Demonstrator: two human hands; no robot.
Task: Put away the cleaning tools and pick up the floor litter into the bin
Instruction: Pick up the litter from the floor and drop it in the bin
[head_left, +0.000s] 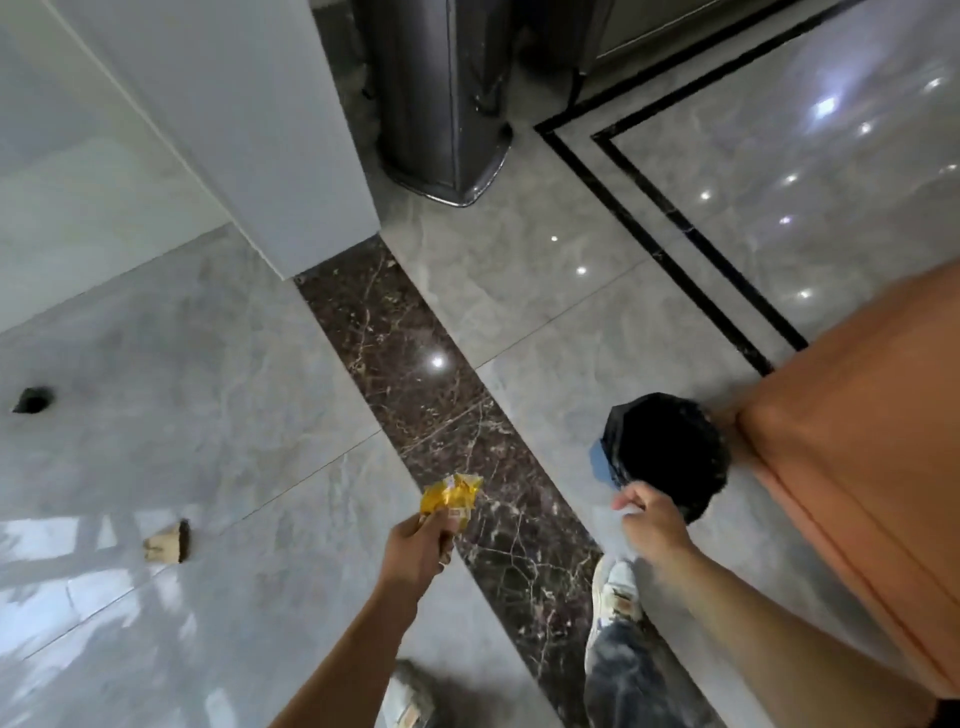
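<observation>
- left hand (418, 543) pinches one yellow wrapper (452, 499).
- right hand (652, 519) grips the rim of one black-lined bin (670, 452).
- one tan scrap (167, 543) and one dark scrap (32, 400) lie on the floor (208, 389).

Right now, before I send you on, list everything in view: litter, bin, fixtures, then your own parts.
wrapper: one, yellow, in left hand
tan scrap: one, brown, floor at left
dark scrap: one, black, floor at far left
bin: one, black liner with blue edge, right of centre
appliance: one, dark grey, top centre
wall: one, white, top left
strip: one, brown marble, diagonal across the floor
shirt: one, orange, right edge
shoes: two, pale, bottom
left hand: grip on wrapper
right hand: grip on bin rim
</observation>
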